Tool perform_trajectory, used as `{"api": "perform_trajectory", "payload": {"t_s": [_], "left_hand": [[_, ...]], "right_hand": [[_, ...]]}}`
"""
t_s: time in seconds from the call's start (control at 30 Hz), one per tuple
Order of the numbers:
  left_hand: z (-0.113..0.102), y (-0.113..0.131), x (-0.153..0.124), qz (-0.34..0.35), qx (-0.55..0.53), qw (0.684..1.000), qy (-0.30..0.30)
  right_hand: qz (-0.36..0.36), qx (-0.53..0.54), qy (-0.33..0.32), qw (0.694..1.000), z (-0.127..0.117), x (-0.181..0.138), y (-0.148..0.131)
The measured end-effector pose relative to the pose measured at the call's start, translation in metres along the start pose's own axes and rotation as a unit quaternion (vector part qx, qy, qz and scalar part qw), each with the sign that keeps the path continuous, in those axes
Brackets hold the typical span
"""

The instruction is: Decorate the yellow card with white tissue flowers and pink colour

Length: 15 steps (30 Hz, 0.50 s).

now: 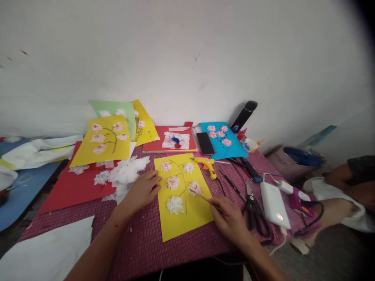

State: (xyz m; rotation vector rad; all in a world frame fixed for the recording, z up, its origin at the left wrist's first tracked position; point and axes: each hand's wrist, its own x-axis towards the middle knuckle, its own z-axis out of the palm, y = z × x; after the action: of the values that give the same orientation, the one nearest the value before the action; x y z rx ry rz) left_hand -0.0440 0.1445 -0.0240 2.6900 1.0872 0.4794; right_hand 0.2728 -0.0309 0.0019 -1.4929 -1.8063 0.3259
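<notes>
A yellow sheet (172, 228) lies before me, with drawn brown stems and several crumpled white tissue flowers, most tinged pink. My right hand (230, 218) pinches a thin paintbrush (204, 198), whose tip meets the pink-tinged flower (195, 188) at the sheet's right. At the lower left of the sheet, one flower (175, 205) is plain white. My left hand (145, 189) lies with fingers stretched out at the sheet's left edge, beside a heap of white tissue (129, 170). A yellow glue gun (206, 163) rests across the sheet's upper right corner.
Black scissors (254, 216), a white power bank (274, 205) and a purple power socket (301, 202) lie to the right. Behind are a phone (205, 143), a blue flower sheet (240, 148), a paint-stained tissue (172, 141) and a black bottle (245, 115). Another person's leg (334, 212) shows at right.
</notes>
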Motion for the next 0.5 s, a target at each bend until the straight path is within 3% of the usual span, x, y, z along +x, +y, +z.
{"api": "perform_trajectory", "payload": {"t_s": [0.5], "left_hand": [[0.000, 0.000, 0.000, -0.008, -0.001, 1.000, -0.007]], "right_hand": [[-0.023, -0.004, -0.026, 0.999, -0.001, 0.001, -0.012]]}}
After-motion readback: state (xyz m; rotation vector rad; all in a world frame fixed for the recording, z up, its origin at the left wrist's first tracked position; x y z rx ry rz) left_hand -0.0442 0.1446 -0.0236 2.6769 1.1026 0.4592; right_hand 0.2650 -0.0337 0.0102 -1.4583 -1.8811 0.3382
